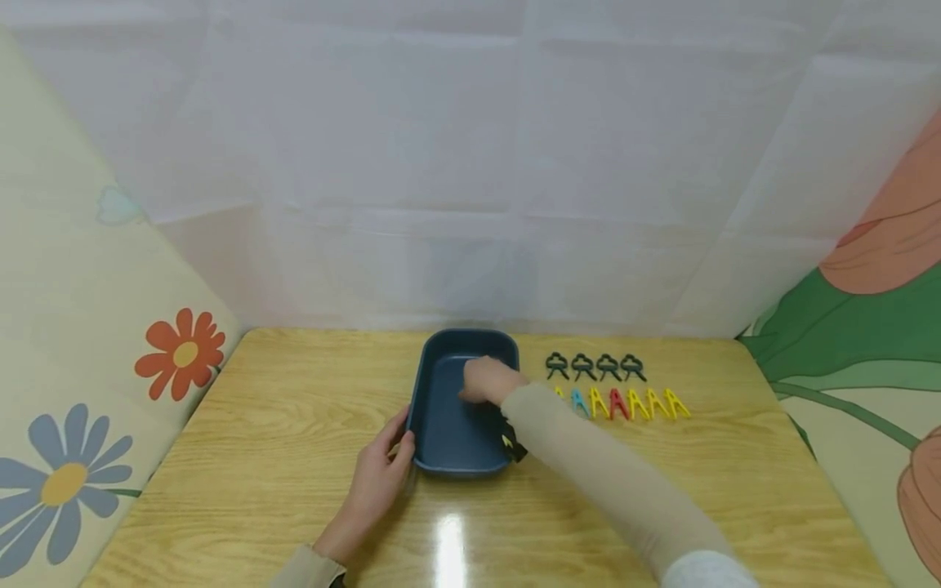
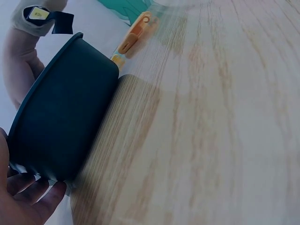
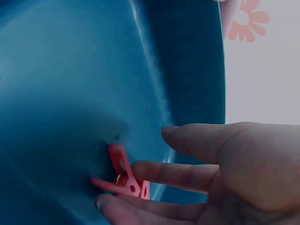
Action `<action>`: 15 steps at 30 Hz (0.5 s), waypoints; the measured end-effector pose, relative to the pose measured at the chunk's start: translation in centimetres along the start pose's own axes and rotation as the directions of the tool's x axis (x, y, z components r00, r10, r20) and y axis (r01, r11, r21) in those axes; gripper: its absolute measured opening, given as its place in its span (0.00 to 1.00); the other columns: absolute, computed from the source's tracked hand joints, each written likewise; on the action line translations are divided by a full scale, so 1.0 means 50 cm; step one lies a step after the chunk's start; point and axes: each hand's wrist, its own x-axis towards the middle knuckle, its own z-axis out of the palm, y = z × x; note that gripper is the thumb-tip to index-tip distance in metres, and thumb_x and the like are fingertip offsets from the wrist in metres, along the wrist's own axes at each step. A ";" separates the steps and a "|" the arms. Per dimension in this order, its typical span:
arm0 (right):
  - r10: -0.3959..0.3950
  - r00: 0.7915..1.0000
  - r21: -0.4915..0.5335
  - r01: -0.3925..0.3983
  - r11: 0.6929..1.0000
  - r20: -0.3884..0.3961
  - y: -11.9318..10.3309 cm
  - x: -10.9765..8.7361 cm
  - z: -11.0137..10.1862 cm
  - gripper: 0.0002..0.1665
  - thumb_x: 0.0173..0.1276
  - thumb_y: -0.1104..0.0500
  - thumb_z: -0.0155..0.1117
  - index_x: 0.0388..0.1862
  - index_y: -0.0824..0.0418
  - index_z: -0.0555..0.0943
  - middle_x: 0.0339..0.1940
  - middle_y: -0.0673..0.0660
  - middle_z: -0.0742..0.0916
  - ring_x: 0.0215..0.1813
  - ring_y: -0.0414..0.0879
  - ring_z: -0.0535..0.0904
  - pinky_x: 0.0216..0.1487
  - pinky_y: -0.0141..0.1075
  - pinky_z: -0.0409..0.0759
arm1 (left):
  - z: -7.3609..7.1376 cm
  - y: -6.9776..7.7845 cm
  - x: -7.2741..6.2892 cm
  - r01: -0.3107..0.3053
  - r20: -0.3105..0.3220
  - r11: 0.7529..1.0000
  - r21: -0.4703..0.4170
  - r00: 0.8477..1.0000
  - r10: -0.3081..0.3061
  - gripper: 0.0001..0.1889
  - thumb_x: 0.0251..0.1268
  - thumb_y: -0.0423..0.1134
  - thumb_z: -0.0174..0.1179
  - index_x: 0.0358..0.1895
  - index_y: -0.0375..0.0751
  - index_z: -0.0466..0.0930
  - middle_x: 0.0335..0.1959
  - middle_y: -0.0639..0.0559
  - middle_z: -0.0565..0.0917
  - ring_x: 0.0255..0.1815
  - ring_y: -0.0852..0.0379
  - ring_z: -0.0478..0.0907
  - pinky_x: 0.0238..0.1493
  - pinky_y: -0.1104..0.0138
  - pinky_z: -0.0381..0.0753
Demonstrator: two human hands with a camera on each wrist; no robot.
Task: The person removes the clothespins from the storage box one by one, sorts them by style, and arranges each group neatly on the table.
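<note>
A dark blue rectangular tray (image 1: 461, 457) lies on the wooden table. My left hand (image 1: 382, 469) grips its left wall, thumb by the rim; in the left wrist view, the fingers (image 2: 35, 192) curl at the tray's outside. My right hand (image 1: 491, 381) reaches down inside the tray. Between its extended index and middle fingers, in the right wrist view, is a red clothespin (image 3: 124, 176) on the tray floor. The thumb (image 3: 187, 138) stays apart from it. In the head view, the right hand hides this clothespin.
Right of the tray, several yellow, blue and red clothespins (image 1: 617, 404) form a row, partly hidden by the right sleeve (image 1: 588, 457). Behind them is a row of several dark clips (image 1: 582, 367). A white sheet (image 1: 382, 245) hangs along the table's back edge.
</note>
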 end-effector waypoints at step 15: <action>-0.038 0.997 0.058 0.042 0.997 -0.070 -0.024 0.000 0.006 0.17 0.77 0.54 0.66 0.27 0.59 0.88 0.30 0.55 0.87 0.32 0.46 0.80 0.39 0.38 0.79 | -0.004 0.010 -0.003 -0.001 0.017 1.000 -0.011 1.000 0.001 0.24 0.82 0.31 0.51 0.75 0.27 0.68 0.69 0.31 0.77 0.68 0.37 0.76 0.59 0.46 0.83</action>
